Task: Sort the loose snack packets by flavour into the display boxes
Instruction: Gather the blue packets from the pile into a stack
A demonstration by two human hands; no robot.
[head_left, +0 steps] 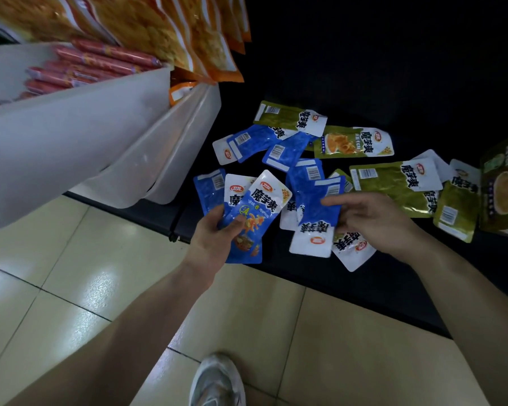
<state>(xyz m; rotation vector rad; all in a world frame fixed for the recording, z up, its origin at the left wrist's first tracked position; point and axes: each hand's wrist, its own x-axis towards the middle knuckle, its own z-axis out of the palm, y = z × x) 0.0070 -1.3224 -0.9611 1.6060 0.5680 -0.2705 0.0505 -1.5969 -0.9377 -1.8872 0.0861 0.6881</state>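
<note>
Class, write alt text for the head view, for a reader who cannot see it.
A left hand holds a blue stack of packets while the right hand pinches one blue packet from a loose pile with green packets on a dark shelf. White bins sit left.

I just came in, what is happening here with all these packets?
A person is sorting snack packets on a dark shelf. The left hand holds a few blue packets, and the right hand pinches another blue packet from the loose pile. Green packets lie untouched to the right.
</note>
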